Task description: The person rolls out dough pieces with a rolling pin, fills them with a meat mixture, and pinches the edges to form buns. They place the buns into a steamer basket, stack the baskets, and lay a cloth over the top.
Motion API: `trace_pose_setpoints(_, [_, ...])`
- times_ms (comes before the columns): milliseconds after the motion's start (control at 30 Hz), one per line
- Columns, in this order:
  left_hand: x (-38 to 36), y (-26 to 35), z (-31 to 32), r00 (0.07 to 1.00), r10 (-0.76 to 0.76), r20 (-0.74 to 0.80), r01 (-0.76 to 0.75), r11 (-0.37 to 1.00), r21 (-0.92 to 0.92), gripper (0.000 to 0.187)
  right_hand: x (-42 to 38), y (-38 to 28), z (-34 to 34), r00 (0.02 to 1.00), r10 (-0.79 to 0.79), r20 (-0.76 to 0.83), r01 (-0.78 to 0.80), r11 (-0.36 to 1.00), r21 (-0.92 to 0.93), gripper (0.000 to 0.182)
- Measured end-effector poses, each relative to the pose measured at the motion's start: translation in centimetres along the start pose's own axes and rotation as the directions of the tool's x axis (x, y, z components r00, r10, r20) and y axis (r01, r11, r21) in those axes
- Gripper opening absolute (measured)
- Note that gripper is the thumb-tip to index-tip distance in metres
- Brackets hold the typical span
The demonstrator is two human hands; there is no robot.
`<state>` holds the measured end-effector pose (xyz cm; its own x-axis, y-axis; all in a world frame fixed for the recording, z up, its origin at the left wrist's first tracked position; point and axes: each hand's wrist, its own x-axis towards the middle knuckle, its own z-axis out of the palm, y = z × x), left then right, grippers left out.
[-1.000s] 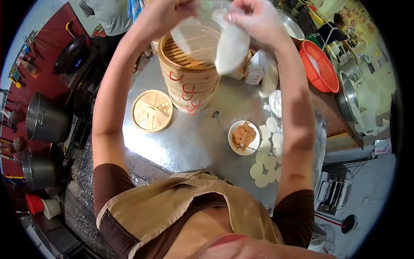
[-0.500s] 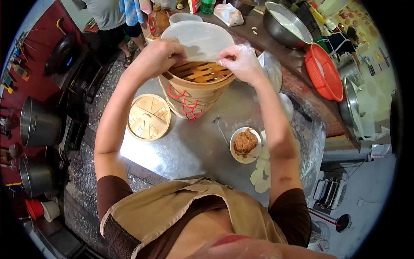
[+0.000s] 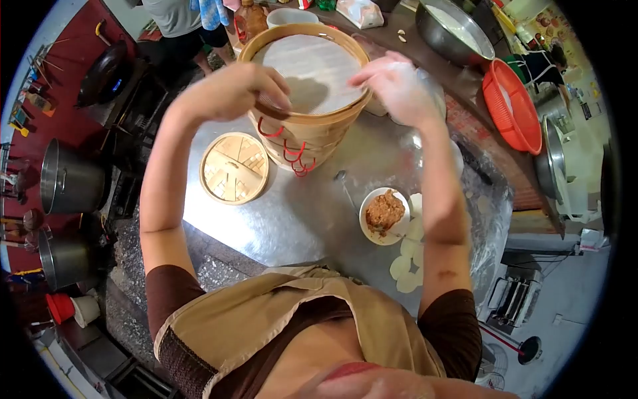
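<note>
A round white steamer liner (image 3: pixel 309 70) lies flat inside the top tier of a tall stack of bamboo steamers (image 3: pixel 299 133) with red cord loops down its near side. My left hand (image 3: pixel 249 90) hovers at the rim's left, its fingers curved downward and apart, with nothing visible in them. At the right rim is my right hand (image 3: pixel 402 86), smeared by motion, its fingers stretched out and off the liner. The woven bamboo lid (image 3: pixel 234 167) rests on the metal table left of the stack.
A white bowl of ground filling (image 3: pixel 384 214) stands on the metal table (image 3: pixel 299 219), beside several flat dough rounds (image 3: pixel 407 266). Behind are a red plastic basket (image 3: pixel 510 106) and a large metal bowl (image 3: pixel 455 33). Another person (image 3: pixel 176 20) stands at the back left.
The liner has gone from being held upright to lying flat in the top steamer, covering its slats. Both hands have let go of it, and my right hand has moved outward.
</note>
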<state>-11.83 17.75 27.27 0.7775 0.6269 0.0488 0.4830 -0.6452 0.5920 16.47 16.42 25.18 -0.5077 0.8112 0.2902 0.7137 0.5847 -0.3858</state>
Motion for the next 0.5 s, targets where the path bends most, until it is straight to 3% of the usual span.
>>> trace_pose_setpoints(67, [0.2, -0.6, -0.7, 0.987, 0.090, -0.135, -0.091, 0.996, -0.004, 0.038, -1.0, 0.3, -1.4, 0.958, -0.026, -0.286, 0.075, 0.984, 0.162, 0.027])
trace_pose_setpoints(100, [0.9, -0.6, -0.7, 0.982, 0.126, -0.139, -0.123, 0.992, 0.035, 0.033, -1.7, 0.4, -2.1, 0.958, 0.069, -0.278, -0.012, 0.980, 0.199, 0.029])
trace_pose_setpoints(167, [2.9, -1.4, -0.3, 0.975, 0.177, -0.133, -0.168, 0.983, 0.072, 0.031, -2.7, 0.3, -2.0, 0.941, 0.087, -0.326, -0.019, 0.978, 0.208, 0.030])
trace_pose_setpoints(233, [5.9, -3.0, 2.1, 0.906, 0.345, -0.247, -0.224, 0.883, 0.412, 0.049, -4.9, 0.3, -2.3, 0.907, 0.115, -0.404, -0.074, 0.991, 0.115, 0.032])
trace_pose_setpoints(267, [7.1, -3.7, 3.0, 0.954, 0.224, -0.201, -0.110, 0.880, 0.461, 0.068, -6.3, 1.0, -2.2, 0.881, 0.157, -0.446, -0.069, 0.976, 0.207, 0.028])
trace_pose_setpoints(333, [8.0, -3.0, 4.1, 0.967, 0.218, -0.134, -0.094, 0.789, 0.607, 0.068, -10.6, 0.7, -3.5, 0.777, 0.365, -0.512, -0.249, 0.926, 0.283, 0.028])
trace_pose_setpoints(400, [8.9, -6.9, 6.0, 0.995, 0.094, 0.014, -0.075, 0.680, 0.729, 0.065, -15.8, 1.3, -4.7, 0.703, 0.341, -0.624, -0.177, 0.934, 0.311, 0.018])
trace_pose_setpoints(433, [9.2, -8.9, 6.1, 0.992, 0.123, 0.005, -0.097, 0.753, 0.651, 0.066, -19.0, 1.9, -5.0, 0.720, 0.231, -0.654, 0.026, 0.933, 0.359, 0.025])
trace_pose_setpoints(467, [9.4, -10.3, 5.6, 0.990, 0.142, -0.010, -0.111, 0.816, 0.567, 0.068, -22.9, 1.3, -5.4, 0.607, 0.482, -0.632, -0.229, 0.868, 0.441, 0.028])
trace_pose_setpoints(500, [9.9, -10.9, 5.3, 0.992, 0.126, 0.020, -0.116, 0.820, 0.561, 0.070, -26.8, 0.9, -5.6, 0.506, 0.619, -0.600, -0.378, 0.785, 0.491, 0.030])
